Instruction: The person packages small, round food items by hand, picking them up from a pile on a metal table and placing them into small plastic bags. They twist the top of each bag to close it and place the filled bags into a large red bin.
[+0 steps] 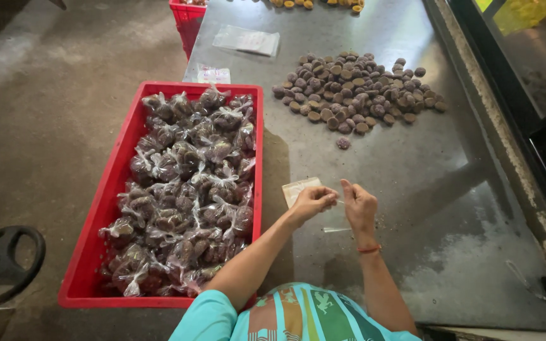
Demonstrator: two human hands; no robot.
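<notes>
My left hand (pixel 311 202) and my right hand (pixel 358 205) meet over the grey metal table (pixel 437 208), fingertips pinched together on a small clear plastic bag (pixel 336 218) that hangs between them. A small beige paper slip (pixel 297 188) lies just behind my left hand. A red thread band circles my right wrist. Farther back on the table sits a pile of small round dark purple-brown sweets (pixel 358 95), with one stray piece (pixel 344 143) in front of it.
A red plastic crate (pixel 96 252) full of tied clear bags of the dark sweets (pixel 191 189) stands at the table's left edge. Flat clear bags (pixel 248 41) lie at the back, beside another red crate (pixel 188 19). A black wheel (pixel 4 265) is at lower left.
</notes>
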